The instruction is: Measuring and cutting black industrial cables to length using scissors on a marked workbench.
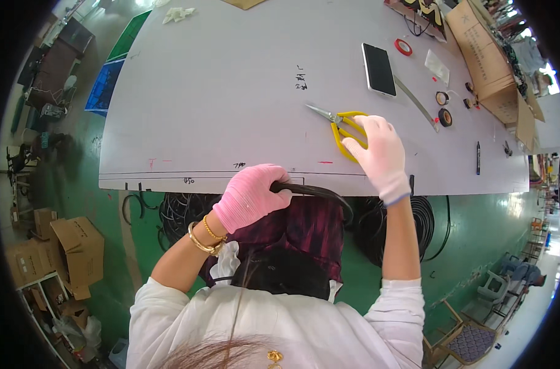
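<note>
My left hand (250, 197), in a pink glove, is closed around a thick black cable (320, 194) at the near edge of the white table (231, 92). The cable bends from that fist down to the right, over my dark red apron. My right hand (381, 150), in a white glove, rests on the yellow handles of a pair of scissors (338, 123) lying on the table, fingers over the loops. The scissor blades point left and away from me. The two hands are about a hand's width apart.
A black phone (378, 69), a red tape roll (404, 47), dark tape rolls (445, 117), a metal ruler (417, 103) and a pen (478, 157) lie right of the scissors. Cardboard boxes (489, 61) stand at the far right. Coils of black cable (181, 212) hang below the table edge.
</note>
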Action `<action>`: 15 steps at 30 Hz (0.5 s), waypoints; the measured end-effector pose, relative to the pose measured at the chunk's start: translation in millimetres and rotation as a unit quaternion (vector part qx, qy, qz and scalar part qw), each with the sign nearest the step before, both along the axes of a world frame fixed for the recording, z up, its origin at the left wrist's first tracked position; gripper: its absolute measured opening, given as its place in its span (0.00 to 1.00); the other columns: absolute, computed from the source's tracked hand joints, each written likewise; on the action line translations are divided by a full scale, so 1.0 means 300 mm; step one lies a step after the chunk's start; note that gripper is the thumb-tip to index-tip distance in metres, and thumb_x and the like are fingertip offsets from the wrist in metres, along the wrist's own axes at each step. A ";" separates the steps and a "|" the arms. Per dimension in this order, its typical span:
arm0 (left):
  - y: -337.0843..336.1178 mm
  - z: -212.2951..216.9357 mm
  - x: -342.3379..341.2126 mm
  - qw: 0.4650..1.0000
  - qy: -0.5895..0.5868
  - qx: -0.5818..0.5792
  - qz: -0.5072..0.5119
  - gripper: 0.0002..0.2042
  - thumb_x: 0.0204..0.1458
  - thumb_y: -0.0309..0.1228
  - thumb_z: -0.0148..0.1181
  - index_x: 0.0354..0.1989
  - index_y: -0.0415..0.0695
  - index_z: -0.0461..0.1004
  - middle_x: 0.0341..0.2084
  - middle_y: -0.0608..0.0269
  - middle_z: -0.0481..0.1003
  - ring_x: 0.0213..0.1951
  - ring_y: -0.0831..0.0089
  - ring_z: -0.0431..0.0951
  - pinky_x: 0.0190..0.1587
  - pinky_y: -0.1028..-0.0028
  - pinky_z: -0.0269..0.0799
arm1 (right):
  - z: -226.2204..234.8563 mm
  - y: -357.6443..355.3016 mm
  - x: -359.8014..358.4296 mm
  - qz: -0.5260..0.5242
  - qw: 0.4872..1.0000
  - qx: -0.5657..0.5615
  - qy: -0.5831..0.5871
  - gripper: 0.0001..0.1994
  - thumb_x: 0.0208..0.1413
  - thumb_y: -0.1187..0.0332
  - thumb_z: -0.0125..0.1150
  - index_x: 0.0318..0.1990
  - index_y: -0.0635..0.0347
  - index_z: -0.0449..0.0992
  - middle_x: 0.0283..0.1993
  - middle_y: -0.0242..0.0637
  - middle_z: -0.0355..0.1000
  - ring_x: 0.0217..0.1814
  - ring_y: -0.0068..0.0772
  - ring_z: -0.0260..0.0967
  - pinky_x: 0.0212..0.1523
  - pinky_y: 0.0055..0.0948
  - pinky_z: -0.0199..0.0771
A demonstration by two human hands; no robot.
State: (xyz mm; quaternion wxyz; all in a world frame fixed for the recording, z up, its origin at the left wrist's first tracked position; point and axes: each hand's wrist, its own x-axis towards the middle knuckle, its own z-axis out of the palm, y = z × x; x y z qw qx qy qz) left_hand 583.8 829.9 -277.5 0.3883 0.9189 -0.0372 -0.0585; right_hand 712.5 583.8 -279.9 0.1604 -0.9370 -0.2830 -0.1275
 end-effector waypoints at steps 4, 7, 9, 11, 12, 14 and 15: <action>0.008 0.023 -0.018 0.987 0.092 -0.130 0.019 0.08 0.46 0.26 0.61 0.35 0.36 0.79 0.23 0.55 0.76 0.27 0.70 0.75 0.37 0.71 0.74 | 0.012 0.042 0.090 -0.040 0.976 -0.205 0.055 0.19 0.55 0.60 0.66 0.51 0.61 0.75 0.44 0.42 0.77 0.46 0.46 0.78 0.50 0.41 0.78; 0.002 0.038 -0.051 0.979 0.125 -0.157 0.027 0.09 0.47 0.25 0.61 0.35 0.35 0.79 0.22 0.58 0.75 0.28 0.77 0.72 0.37 0.73 0.73 | 0.018 0.098 0.141 -0.055 0.930 -0.336 0.139 0.14 0.54 0.64 0.62 0.44 0.61 0.74 0.45 0.47 0.78 0.49 0.48 0.78 0.49 0.42 0.79; 0.009 0.044 -0.057 0.978 0.131 -0.161 0.030 0.09 0.47 0.25 0.61 0.35 0.34 0.79 0.21 0.61 0.74 0.28 0.79 0.71 0.36 0.74 0.72 | 0.058 0.099 0.141 -0.074 0.933 -0.315 0.160 0.15 0.53 0.63 0.63 0.44 0.62 0.74 0.45 0.47 0.78 0.48 0.47 0.78 0.49 0.41 0.79; 0.016 0.048 -0.073 0.969 0.146 -0.193 0.048 0.08 0.47 0.25 0.61 0.34 0.33 0.77 0.21 0.67 0.71 0.28 0.81 0.68 0.35 0.76 0.69 | 0.053 0.048 0.137 -0.080 0.953 -0.248 0.153 0.17 0.51 0.60 0.64 0.44 0.61 0.75 0.46 0.48 0.78 0.47 0.47 0.78 0.48 0.43 0.78; 0.024 0.047 -0.083 0.969 0.146 -0.191 0.053 0.08 0.47 0.25 0.61 0.34 0.33 0.77 0.21 0.67 0.71 0.28 0.81 0.68 0.35 0.76 0.69 | 0.044 0.010 0.111 -0.092 0.976 -0.152 0.124 0.17 0.51 0.61 0.64 0.45 0.61 0.75 0.45 0.48 0.77 0.46 0.45 0.78 0.46 0.42 0.78; 0.027 0.042 -0.098 0.962 0.156 -0.215 0.068 0.08 0.47 0.26 0.61 0.32 0.33 0.77 0.21 0.70 0.69 0.28 0.82 0.65 0.33 0.77 0.67 | 0.064 -0.039 -0.010 -0.124 0.985 0.035 0.117 0.15 0.53 0.62 0.64 0.45 0.60 0.75 0.41 0.45 0.76 0.42 0.40 0.78 0.44 0.39 0.77; 0.037 0.038 -0.108 0.961 0.159 -0.213 0.077 0.08 0.47 0.26 0.61 0.32 0.33 0.77 0.21 0.70 0.69 0.28 0.82 0.65 0.33 0.77 0.67 | 0.101 -0.045 -0.101 -0.142 0.971 0.126 0.143 0.14 0.55 0.64 0.63 0.44 0.61 0.74 0.39 0.42 0.76 0.40 0.36 0.78 0.43 0.37 0.77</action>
